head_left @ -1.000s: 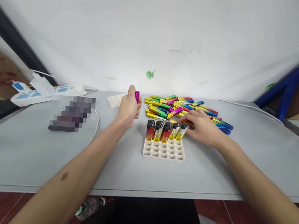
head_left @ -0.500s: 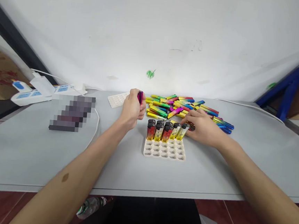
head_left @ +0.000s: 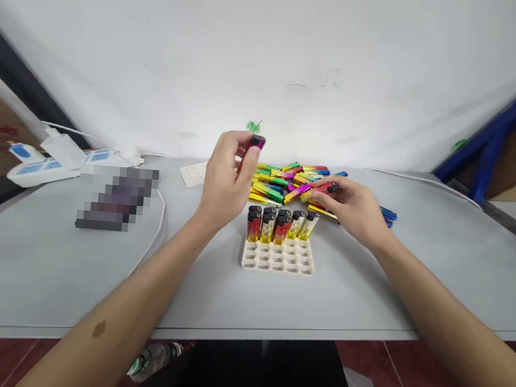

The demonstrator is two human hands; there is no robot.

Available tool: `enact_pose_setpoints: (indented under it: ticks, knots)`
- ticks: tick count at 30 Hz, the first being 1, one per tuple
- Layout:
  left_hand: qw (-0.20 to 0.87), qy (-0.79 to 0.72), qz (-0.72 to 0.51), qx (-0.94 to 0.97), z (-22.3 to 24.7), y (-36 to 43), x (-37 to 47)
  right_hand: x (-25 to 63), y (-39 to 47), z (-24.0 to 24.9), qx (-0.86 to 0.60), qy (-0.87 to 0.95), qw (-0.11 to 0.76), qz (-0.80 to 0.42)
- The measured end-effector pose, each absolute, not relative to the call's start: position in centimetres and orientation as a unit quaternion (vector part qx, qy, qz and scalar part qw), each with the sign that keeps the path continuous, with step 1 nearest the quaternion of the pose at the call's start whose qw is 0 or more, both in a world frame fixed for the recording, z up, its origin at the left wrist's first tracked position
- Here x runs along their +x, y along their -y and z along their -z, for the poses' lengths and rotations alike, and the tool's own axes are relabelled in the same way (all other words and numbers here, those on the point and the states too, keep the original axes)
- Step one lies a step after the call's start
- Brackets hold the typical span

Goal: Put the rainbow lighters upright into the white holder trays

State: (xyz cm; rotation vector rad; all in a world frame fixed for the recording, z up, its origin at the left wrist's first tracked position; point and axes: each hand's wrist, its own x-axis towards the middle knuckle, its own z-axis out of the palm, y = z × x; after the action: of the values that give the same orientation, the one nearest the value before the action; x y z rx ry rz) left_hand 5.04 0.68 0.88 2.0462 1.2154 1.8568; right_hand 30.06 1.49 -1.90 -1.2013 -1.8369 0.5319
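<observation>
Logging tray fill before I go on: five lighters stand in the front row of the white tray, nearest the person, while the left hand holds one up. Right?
Not quite. The head view shows the five lighters standing in the back row of the white tray, next to the loose pile; the rows nearest the person are empty. The left hand does hold one lighter up.
</observation>
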Motion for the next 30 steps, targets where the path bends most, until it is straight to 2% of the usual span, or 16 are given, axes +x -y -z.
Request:
enact_pose_setpoints:
  ticks: [3, 8, 14, 20, 26, 30]
  knots:
    - [-0.003, -0.364, -0.621, 0.694, -2.1, 0.6, 5.5, 29.9, -1.6, 1.9, -0.499, 0.690, 0.456, -0.260]
    - [0.029, -0.278, -0.615, 0.737, -3.0, 2.8, 7.0, 29.8, -1.7, 2.0, -0.499, 0.650, 0.481, -0.312]
    - [0.028, -0.327, -0.513, 0.793, -3.1, 4.9, 8.4, 29.7, -1.7, 2.2, -0.479, 0.666, 0.482, -0.308]
    - [-0.008, -0.274, -0.477, 0.835, -2.3, 4.6, 8.5, 29.9, -1.9, 2.5, -0.465, 0.674, 0.488, -0.302]
    - [-0.041, -0.245, -0.359, 0.900, -1.4, 3.9, 8.2, 29.8, -1.6, 2.3, -0.471, 0.683, 0.479, -0.289]
    - [-0.048, -0.241, -0.325, 0.913, -1.3, 3.7, 8.0, 29.6, -1.6, 2.2, -0.477, 0.690, 0.474, -0.267]
